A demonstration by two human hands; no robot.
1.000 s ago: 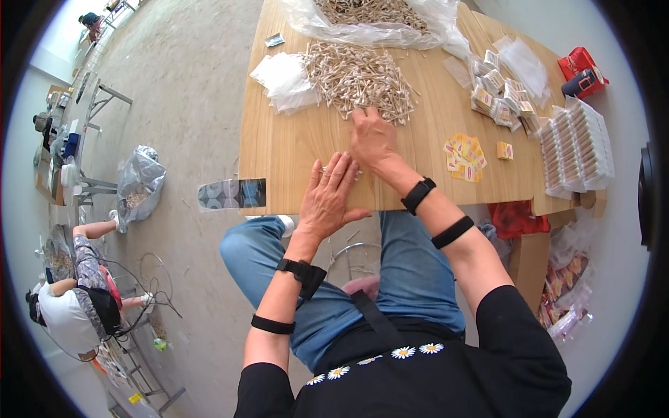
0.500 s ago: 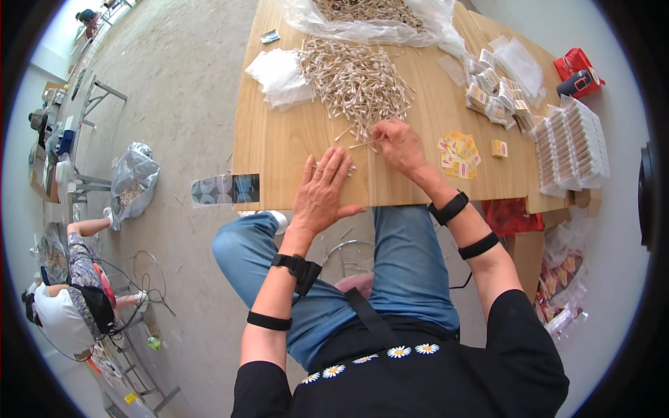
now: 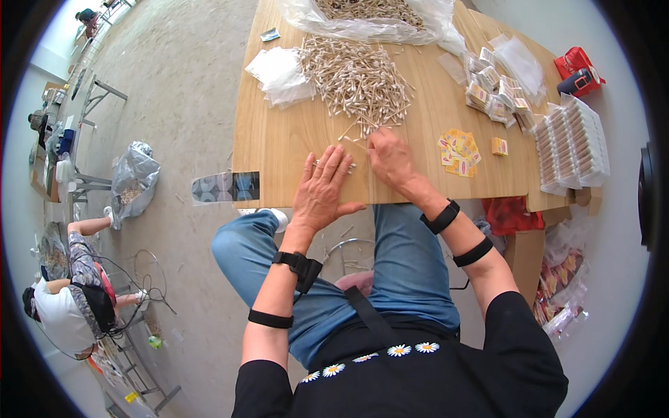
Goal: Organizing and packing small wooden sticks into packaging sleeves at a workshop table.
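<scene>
A loose pile of cotton swabs (image 3: 359, 80) with wooden sticks and white tips spreads over the wooden table (image 3: 279, 150) before me. My left hand (image 3: 320, 191) lies flat near the front edge, fingers stretched out, over a few swabs; their white tips (image 3: 352, 167) peek out beside the fingers. Just off the pile's near end, my right hand (image 3: 392, 161) has its fingers pinched together. A single cotton swab (image 3: 357, 144) juts from its fingertips toward the left hand; the fingers hide its other end.
Clear plastic bags (image 3: 282, 75) lie left of the pile. A plastic sack (image 3: 334, 28) of swabs sits behind it. Yellow cards (image 3: 458, 153), a small box (image 3: 499, 146), packed swab boxes (image 3: 491, 97) and stacked swab packs (image 3: 571, 150) are to the right. A person (image 3: 66, 313) is at far left.
My right hand has shifted slightly left, and the swab at its fingertips now sits closer to the left hand. My left hand stays in place.
</scene>
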